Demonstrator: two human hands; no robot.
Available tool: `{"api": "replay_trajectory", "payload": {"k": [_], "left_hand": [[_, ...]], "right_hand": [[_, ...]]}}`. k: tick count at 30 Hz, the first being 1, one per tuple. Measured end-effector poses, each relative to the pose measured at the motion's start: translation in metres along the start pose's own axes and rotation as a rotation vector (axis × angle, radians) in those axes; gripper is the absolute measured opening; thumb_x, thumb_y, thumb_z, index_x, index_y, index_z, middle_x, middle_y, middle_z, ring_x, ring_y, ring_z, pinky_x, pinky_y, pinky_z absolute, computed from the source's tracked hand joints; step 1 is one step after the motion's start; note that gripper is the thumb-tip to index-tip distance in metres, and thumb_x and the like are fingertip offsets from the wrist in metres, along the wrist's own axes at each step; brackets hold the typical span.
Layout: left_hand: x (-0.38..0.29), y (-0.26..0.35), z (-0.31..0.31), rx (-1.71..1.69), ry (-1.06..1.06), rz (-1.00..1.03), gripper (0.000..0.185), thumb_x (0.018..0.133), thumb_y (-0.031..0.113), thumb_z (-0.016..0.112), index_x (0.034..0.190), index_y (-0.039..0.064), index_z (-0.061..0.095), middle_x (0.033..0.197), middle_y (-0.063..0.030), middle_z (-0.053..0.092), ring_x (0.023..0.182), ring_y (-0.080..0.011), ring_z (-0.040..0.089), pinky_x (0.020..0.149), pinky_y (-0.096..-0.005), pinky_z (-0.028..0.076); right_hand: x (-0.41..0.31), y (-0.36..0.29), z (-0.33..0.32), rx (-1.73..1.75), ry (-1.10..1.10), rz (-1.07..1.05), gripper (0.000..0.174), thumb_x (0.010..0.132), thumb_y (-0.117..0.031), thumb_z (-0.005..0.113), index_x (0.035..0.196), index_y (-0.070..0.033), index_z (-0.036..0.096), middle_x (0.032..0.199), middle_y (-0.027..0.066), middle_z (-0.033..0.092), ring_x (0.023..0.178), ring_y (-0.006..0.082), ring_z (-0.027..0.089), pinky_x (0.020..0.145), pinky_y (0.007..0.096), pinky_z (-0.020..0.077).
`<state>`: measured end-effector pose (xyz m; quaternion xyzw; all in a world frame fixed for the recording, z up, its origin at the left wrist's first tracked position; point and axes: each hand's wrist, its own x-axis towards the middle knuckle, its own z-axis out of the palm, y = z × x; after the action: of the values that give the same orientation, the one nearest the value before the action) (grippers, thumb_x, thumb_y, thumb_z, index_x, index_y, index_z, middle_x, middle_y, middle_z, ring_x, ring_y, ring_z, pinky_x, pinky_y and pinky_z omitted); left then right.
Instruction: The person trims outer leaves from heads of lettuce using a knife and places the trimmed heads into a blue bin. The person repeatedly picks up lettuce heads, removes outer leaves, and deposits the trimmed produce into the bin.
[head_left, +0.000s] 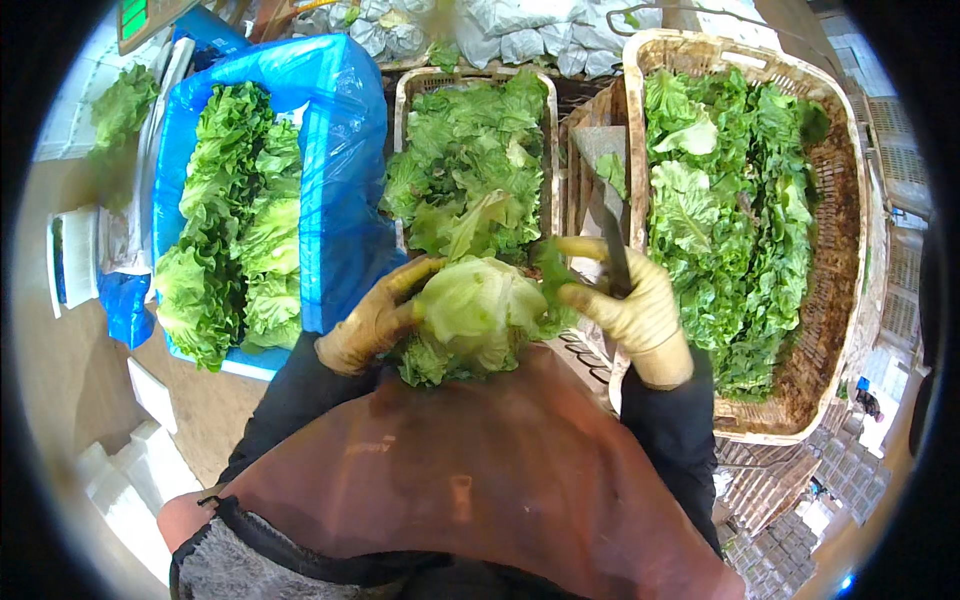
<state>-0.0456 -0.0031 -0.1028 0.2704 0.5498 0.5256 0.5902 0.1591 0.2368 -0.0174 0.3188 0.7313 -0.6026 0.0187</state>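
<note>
My gloved left hand (379, 315) holds a head of leafy lettuce (480, 304) from its left side, close above my apron. On the other side of the lettuce, my gloved right hand (626, 300) grips a knife (615, 240), its blade pointing away from me, and pinches a green outer leaf (555, 281) between thumb and fingers. Just beyond the lettuce lies a middle plastic crate (556, 165) full of loose leaves. To the right is a large dirty crate (636, 150) with rows of lettuce. A box lined with blue plastic (341, 150) at left holds two rows of lettuce heads.
White crumpled bags (517, 34) lie behind the middle crate. White foam boxes (142, 465) stand on the floor at lower left. Stacked crates (896, 165) stand at far right. A wooden slatted surface (592, 112) shows between the middle and right crates.
</note>
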Motion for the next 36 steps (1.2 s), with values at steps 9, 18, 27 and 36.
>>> {"api": "replay_trajectory", "payload": {"k": [9, 18, 27, 36], "left_hand": [[0.086, 0.064, -0.056, 0.978, 0.006, -0.05, 0.03, 0.096, 0.031, 0.064, 0.096, 0.001, 0.07, 0.084, -0.0198, 0.067, 0.072, -0.0268, 0.061, 0.065, -0.0393, 0.048], [0.063, -0.005, 0.021, 0.059, -0.251, -0.022, 0.098, 0.073, 0.002, 0.078, 0.158, 0.009, 0.029, 0.155, -0.0093, 0.041, 0.143, -0.0217, 0.037, 0.121, -0.0385, 0.027], [0.079, -0.027, -0.012, -0.654, 0.416, 0.033, 0.066, 0.09, 0.025, 0.076, 0.145, 0.005, 0.046, 0.125, -0.0091, 0.065, 0.11, -0.022, 0.065, 0.093, -0.0391, 0.056], [-0.071, 0.009, -0.173, 0.544, 1.047, 0.339, 0.05, 0.094, 0.038, 0.067, 0.134, 0.009, 0.06, 0.13, -0.0141, 0.062, 0.124, -0.0315, 0.055, 0.101, -0.046, 0.045]], "right_hand": [[0.033, 0.015, 0.026, 0.564, -0.473, 0.201, 0.06, 0.083, -0.024, 0.084, 0.135, -0.003, 0.063, 0.11, 0.0004, 0.069, 0.096, 0.0079, 0.061, 0.084, 0.0268, 0.0517], [0.102, -0.007, -0.062, -0.173, -0.567, 0.219, 0.04, 0.09, -0.034, 0.075, 0.12, -0.007, 0.072, 0.098, 0.0011, 0.075, 0.085, 0.0099, 0.065, 0.074, 0.028, 0.054], [0.077, 0.032, 0.016, -0.034, 0.168, -0.144, 0.082, 0.079, -0.018, 0.084, 0.149, -0.006, 0.044, 0.136, 0.0138, 0.061, 0.12, 0.0228, 0.059, 0.098, 0.0337, 0.0494], [0.167, -0.029, 0.169, 0.39, -0.238, 0.029, 0.042, 0.092, -0.017, 0.07, 0.132, -0.005, 0.061, 0.113, 0.0078, 0.068, 0.093, 0.0173, 0.066, 0.074, 0.0317, 0.0551]]}}
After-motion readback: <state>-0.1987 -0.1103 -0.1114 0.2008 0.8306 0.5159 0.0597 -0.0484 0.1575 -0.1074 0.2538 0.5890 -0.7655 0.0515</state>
